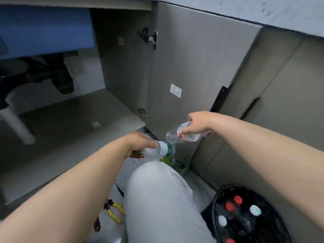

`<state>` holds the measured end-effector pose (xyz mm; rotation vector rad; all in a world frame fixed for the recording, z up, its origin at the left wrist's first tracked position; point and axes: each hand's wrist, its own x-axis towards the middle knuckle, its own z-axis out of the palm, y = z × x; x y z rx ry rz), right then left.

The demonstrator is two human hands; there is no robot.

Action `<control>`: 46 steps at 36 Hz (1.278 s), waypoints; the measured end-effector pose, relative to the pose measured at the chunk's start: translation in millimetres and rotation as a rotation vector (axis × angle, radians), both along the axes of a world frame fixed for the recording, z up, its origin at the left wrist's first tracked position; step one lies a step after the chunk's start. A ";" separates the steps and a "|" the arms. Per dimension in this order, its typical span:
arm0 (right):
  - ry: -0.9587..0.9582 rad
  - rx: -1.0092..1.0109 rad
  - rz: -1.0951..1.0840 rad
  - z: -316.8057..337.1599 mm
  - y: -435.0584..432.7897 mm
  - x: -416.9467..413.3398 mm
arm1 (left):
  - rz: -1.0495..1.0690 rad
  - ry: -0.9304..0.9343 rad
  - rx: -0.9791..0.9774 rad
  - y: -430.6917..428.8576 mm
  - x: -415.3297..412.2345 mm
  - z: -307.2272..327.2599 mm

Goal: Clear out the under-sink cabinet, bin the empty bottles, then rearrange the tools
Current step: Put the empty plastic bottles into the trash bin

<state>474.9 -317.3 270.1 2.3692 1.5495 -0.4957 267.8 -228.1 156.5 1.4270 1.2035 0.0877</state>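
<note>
A kitchen, by the look of the fittings. Open under-sink cabinet (73,120) with black drain trap (61,79) and white pipe (17,123) beneath a blue basin (45,28). Grey door (192,67) on metal hinges (149,38), pale marbled countertop (263,11) above. Black bin (217,207) of capped bottles (236,213) on the floor, yellow-handled pliers (114,211) nearby.

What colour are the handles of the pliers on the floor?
Yellow handles on the metal pliers, seen in the head view.
</note>
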 end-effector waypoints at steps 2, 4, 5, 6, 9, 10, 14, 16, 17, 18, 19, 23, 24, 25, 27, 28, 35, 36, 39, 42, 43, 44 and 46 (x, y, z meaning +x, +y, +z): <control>-0.065 -0.024 -0.025 13.3 -28.5 4.8 | -0.051 0.048 0.078 -14.8 12.4 16.1; -0.111 -0.044 -0.067 23.3 -55.5 13.3 | -0.111 0.082 0.146 -31.2 27.1 30.0; -0.111 -0.057 -0.094 28.2 -69.5 19.0 | -0.138 0.089 0.167 -39.9 35.3 35.9; -0.101 -0.079 -0.116 33.2 -83.7 25.6 | -0.163 0.093 0.188 -49.4 44.6 40.7; -0.022 -0.146 -0.157 45.9 -126.8 51.3 | -0.223 0.115 0.267 -79.7 71.8 47.8; 0.011 -0.159 -0.184 48.7 -141.2 60.5 | -0.235 0.124 0.297 -89.2 80.7 48.7; 0.057 -0.240 -0.282 47.6 -195.8 91.3 | -0.183 0.131 0.432 -123.0 110.8 44.8; 0.093 -0.292 -0.332 37.0 -219.3 99.9 | -0.162 0.072 0.432 -135.4 120.0 36.2; 0.103 -0.331 -0.340 29.4 -229.3 102.4 | -0.165 0.041 0.443 -140.0 123.1 31.9; 0.109 -0.373 -0.340 19.7 -238.4 103.9 | -0.169 0.012 0.465 -143.6 125.6 28.3; 0.115 -0.416 -0.337 8.9 -245.8 104.4 | -0.171 -0.015 0.494 -146.1 127.8 26.3; 0.148 -0.553 -0.326 -44.9 -262.6 100.3 | -0.195 -0.120 0.583 -150.0 135.3 26.0; 0.161 -0.566 -0.338 -60.3 -265.0 99.3 | -0.202 -0.148 0.589 -150.7 136.5 26.5; 0.173 -0.559 -0.361 -76.4 -266.9 98.7 | -0.205 -0.177 0.591 -151.5 137.5 27.4; 0.206 -0.505 -0.417 -105.7 -269.1 96.4 | -0.211 -0.221 0.581 -153.7 139.4 29.4; 0.225 -0.475 -0.440 -117.9 -268.8 94.9 | -0.219 -0.235 0.572 -155.0 140.5 30.2; 0.188 -0.255 -0.536 -177.4 -260.8 88.0 | -0.313 -0.292 0.532 -158.9 149.0 29.7; 0.178 -0.211 -0.551 -184.3 -261.5 87.8 | -0.320 -0.291 0.533 -159.3 150.5 29.4; 0.188 -0.146 -0.576 -204.4 -265.7 87.8 | -0.338 -0.296 0.501 -161.0 155.5 29.4; 0.221 -0.087 -0.620 -218.4 -271.3 86.5 | -0.364 -0.323 0.467 -161.8 160.1 29.0; 0.226 -0.076 -0.625 -220.8 -272.8 86.9 | -0.373 -0.332 0.468 -162.0 161.1 28.8; 0.230 -0.071 -0.628 -221.7 -274.0 87.6 | -0.382 -0.342 0.471 -162.0 162.1 28.6; 0.244 -0.065 -0.631 -221.7 -275.7 89.7 | -0.405 -0.357 0.481 -162.5 163.7 27.7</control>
